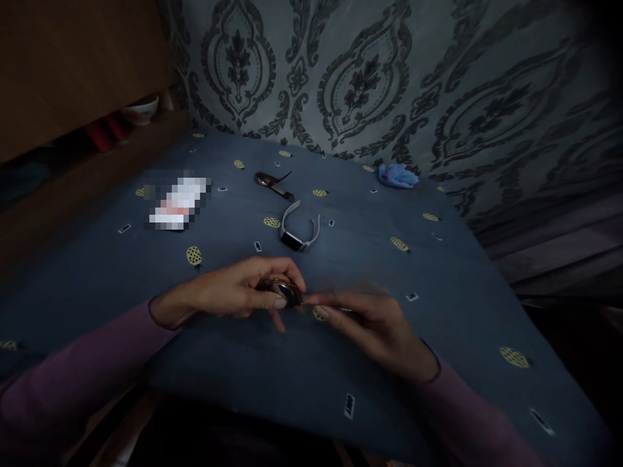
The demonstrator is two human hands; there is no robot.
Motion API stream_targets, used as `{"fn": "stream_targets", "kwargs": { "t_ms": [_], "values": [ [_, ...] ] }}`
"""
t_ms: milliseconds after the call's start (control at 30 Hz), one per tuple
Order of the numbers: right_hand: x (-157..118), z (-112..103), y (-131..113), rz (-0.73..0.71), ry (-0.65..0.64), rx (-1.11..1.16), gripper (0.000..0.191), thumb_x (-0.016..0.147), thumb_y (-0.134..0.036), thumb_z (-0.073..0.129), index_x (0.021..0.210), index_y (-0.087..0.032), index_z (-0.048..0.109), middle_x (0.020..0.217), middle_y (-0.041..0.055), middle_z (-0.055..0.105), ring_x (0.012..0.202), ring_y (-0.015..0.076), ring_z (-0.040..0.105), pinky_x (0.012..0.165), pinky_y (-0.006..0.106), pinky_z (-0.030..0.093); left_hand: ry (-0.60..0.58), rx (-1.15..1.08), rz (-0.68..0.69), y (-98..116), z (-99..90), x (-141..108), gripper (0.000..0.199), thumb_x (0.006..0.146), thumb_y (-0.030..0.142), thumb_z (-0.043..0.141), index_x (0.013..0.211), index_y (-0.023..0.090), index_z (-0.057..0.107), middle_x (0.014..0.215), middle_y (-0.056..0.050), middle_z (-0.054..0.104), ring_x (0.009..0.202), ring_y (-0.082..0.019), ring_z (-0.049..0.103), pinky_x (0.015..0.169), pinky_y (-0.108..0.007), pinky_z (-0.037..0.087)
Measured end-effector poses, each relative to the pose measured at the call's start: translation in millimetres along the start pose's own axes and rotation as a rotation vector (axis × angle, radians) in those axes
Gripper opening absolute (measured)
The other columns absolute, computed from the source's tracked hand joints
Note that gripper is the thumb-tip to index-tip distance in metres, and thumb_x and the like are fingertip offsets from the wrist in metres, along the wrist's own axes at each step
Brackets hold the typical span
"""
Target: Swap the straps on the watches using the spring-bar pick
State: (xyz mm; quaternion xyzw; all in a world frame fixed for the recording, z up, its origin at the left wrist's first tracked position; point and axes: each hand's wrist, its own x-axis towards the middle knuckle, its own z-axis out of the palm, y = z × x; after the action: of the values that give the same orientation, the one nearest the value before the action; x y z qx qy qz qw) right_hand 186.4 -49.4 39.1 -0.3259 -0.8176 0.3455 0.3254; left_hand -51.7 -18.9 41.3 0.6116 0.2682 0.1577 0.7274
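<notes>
My left hand [243,285] is closed around a round wristwatch [290,293] with a dark face and a copper-toned rim, held just above the table. Thumb and fingers grip the case by its edges. To the right, my right hand [365,318] pinches a thin stick [304,301], its tip against or close beside the watch's edge. Motion blurs this hand, so contact and the stick's exact kind are unclear. Beyond both hands lies a smartwatch [293,240] with a light strap. Farther back rests another wristwatch [265,179] with a dark strap.
A dark blue cloth [233,363] printed with pineapples covers the table. Toward the left lies a pixelated white item [180,204]. A crumpled blue cloth or wipe [398,175] sits at the back right by the patterned wall. A wooden cabinet [82,65] with a bowl [141,110] borders the left.
</notes>
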Motion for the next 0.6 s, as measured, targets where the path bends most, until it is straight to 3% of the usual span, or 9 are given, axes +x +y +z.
{"fn": "stream_targets", "kwargs": {
  "t_ms": [167,267,433,600],
  "values": [
    [1.4,2.4,2.9,-0.174,-0.001,-0.136,0.022,0.096,-0.012,0.057,0.108,-0.018,0.074,0.08,0.0045,0.08,0.059,0.0129,0.071,0.057,0.022,0.054,0.007,0.015,-0.011,-2.0,-0.8,0.2,0.02,0.09,0.024,0.06,0.108,0.02,0.054,0.09,0.001,0.055,0.071,-0.013,0.07,0.033,-0.01,0.026],
    [1.4,5.0,5.7,-0.195,-0.017,-0.186,0.021,0.096,-0.012,0.056,0.107,-0.017,0.073,0.083,0.0059,0.08,0.062,0.0142,0.073,0.058,0.023,0.055,0.003,0.017,-0.019,-3.0,-0.7,0.5,0.018,0.092,0.023,0.058,0.108,0.02,0.054,0.093,0.0,0.056,0.07,-0.013,0.07,0.033,-0.01,0.026],
    [-0.4,5.5,5.3,-0.046,-0.014,-0.073,0.019,0.098,-0.02,0.056,0.104,-0.018,0.074,0.081,0.0049,0.08,0.058,0.0136,0.071,0.054,0.023,0.055,-0.001,-0.007,-0.047,-1.3,-0.5,0.9,0.019,0.091,0.024,0.059,0.108,0.019,0.054,0.093,-0.001,0.057,0.072,-0.014,0.07,0.033,-0.009,0.027],
    [-0.4,2.6,3.6,0.149,0.001,0.096,0.02,0.095,-0.03,0.062,0.098,-0.019,0.078,0.083,0.005,0.08,0.067,0.0159,0.074,0.058,0.023,0.058,-0.02,-0.017,-0.012,-1.1,-0.7,-0.2,0.02,0.091,0.02,0.058,0.11,0.019,0.055,0.101,-0.003,0.062,0.074,-0.014,0.072,0.035,-0.011,0.028]
  ]
}}
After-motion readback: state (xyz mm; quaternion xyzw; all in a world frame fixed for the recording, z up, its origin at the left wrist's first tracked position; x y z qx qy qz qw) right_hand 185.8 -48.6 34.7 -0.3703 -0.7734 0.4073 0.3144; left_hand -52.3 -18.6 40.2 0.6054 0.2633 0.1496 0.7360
